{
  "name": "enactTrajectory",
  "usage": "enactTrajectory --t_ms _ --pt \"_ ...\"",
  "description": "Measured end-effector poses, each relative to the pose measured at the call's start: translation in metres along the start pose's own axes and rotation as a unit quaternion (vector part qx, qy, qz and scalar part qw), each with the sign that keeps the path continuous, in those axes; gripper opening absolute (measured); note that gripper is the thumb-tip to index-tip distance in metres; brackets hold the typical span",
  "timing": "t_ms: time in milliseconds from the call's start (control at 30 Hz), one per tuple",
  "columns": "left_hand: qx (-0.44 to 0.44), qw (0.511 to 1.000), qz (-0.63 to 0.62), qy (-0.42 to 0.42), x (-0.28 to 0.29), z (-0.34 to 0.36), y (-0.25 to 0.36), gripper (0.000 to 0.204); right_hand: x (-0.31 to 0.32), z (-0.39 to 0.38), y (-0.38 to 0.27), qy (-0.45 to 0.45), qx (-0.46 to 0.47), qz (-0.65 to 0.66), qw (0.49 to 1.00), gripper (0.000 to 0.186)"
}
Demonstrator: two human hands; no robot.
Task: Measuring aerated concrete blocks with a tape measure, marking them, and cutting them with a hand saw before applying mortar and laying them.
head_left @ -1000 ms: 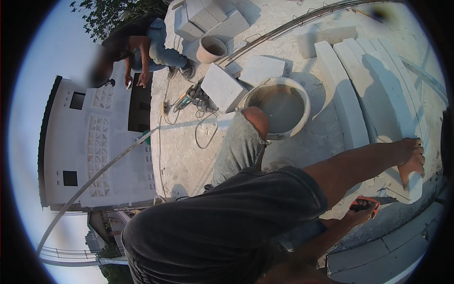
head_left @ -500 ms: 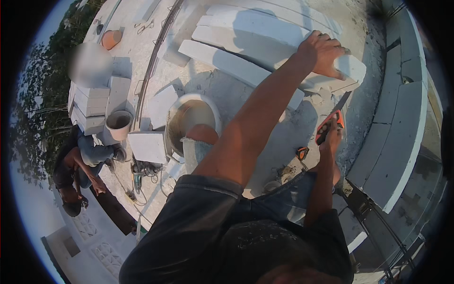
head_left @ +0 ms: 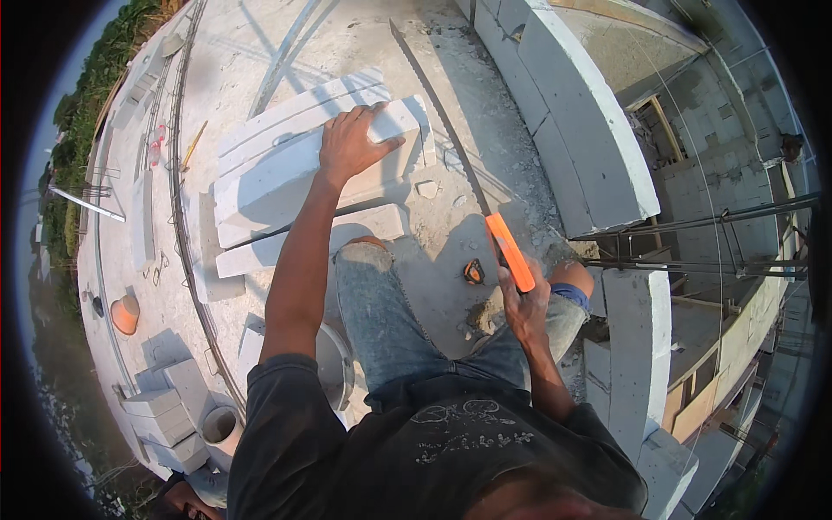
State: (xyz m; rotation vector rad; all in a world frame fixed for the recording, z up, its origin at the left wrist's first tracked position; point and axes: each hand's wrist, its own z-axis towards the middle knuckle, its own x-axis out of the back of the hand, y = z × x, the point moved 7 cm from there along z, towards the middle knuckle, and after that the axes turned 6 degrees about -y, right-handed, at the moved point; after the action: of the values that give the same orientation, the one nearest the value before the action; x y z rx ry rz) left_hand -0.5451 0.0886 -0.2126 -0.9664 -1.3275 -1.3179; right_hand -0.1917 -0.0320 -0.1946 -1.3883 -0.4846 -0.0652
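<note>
Sunlit concrete floor (head_left: 260, 43), pale and dusty, crossed by long shadows; low block wall (head_left: 568, 130) along the right side, building work beyond and below it.

Saw (head_left: 451, 132) in the right hand (head_left: 526, 303). Fingers closed round the orange handle (head_left: 510, 251), which sits at the top of the fist; toothed blade runs forward and slightly left, away from the person, between the block ends and the wall.

Left hand (head_left: 351, 143) lies palm down on a white block (head_left: 282, 178), near its right end. Fingers partly spread across the top, thumb apart and pointing toward the end face. Blade passes just beside that end, well ahead of the right hand.

More white blocks lie alongside: a farther block (head_left: 299, 108), and a nearer block (head_left: 316, 236) beyond a dark gap. Black-and-orange tape measure (head_left: 472, 271) on the floor, left of the saw handle. Steel bars (head_left: 180, 195) stretch along the left; brownish pot (head_left: 126, 315) past them.

Hard to make out: the right fingertips, mostly behind the grip; whether the blade rests on the floor or hangs above it. Tub (head_left: 334, 368) largely hidden by the left arm. Co-worker (head_left: 195, 501) at lower left cut off by the edge.
</note>
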Motion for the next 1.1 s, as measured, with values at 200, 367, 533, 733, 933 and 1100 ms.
enactTrajectory --t_ms 200,367,533,733,933,1100 --pt "-0.056 0.994 0.037 0.091 0.008 -0.005 0.002 0.070 -0.017 -0.025 0.001 -0.019 -0.001 -0.051 0.999 0.030" --pt "0.000 0.999 0.033 0.027 0.002 0.001 -0.009 0.071 -0.018 -0.029 -0.007 -0.039 0.031 -0.051 0.998 0.028" --pt "-0.036 0.992 0.090 0.079 0.004 0.000 0.008 0.062 -0.018 -0.049 0.011 -0.050 0.001 -0.046 0.998 0.033" --pt "0.055 0.985 0.165 0.014 -0.008 0.010 0.008 0.060 -0.022 -0.067 0.001 -0.024 0.044 -0.047 0.998 0.043" --pt "0.132 0.991 0.014 0.026 -0.011 0.023 0.024 0.052 -0.019 -0.070 -0.006 -0.046 0.085 -0.127 0.987 0.045" --pt "0.083 0.991 0.026 0.105 -0.003 0.020 0.015 0.051 -0.009 -0.100 -0.017 -0.039 0.088 -0.114 0.989 0.044"
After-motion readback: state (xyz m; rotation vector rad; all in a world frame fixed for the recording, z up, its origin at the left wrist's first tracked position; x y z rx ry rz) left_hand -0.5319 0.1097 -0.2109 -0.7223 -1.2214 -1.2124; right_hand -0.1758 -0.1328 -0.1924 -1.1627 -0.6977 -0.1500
